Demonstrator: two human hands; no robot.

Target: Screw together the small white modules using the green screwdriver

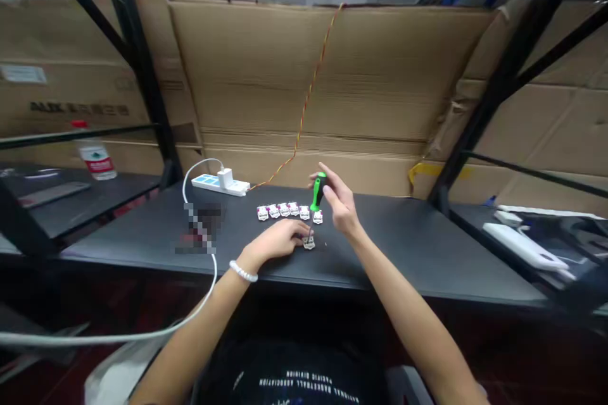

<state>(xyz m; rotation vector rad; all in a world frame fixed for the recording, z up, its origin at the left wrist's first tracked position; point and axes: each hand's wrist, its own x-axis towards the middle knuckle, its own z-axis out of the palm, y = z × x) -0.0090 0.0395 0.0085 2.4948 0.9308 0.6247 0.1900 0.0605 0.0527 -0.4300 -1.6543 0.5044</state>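
My right hand (341, 204) grips the handle of a green and black screwdriver (318, 193), its thumb and fingers around the top. The thin shaft points down to a small white part (309, 243) on the dark tabletop. From the left, my left hand (285, 237) rests on the table with its fingertips pressed against that same part, steadying it. Just behind, several similar small white parts with purple edges (284, 209) stand in a row. The exact kind of these parts is too small to make out.
A white power strip (221, 185) with a plugged-in charger lies at the back left; its white cable (215, 266) loops down past my left arm. Cardboard (304, 76) walls the rear, with a twisted yellow-red cord (311, 88) hanging down. Black metal posts (147, 76) flank the table.
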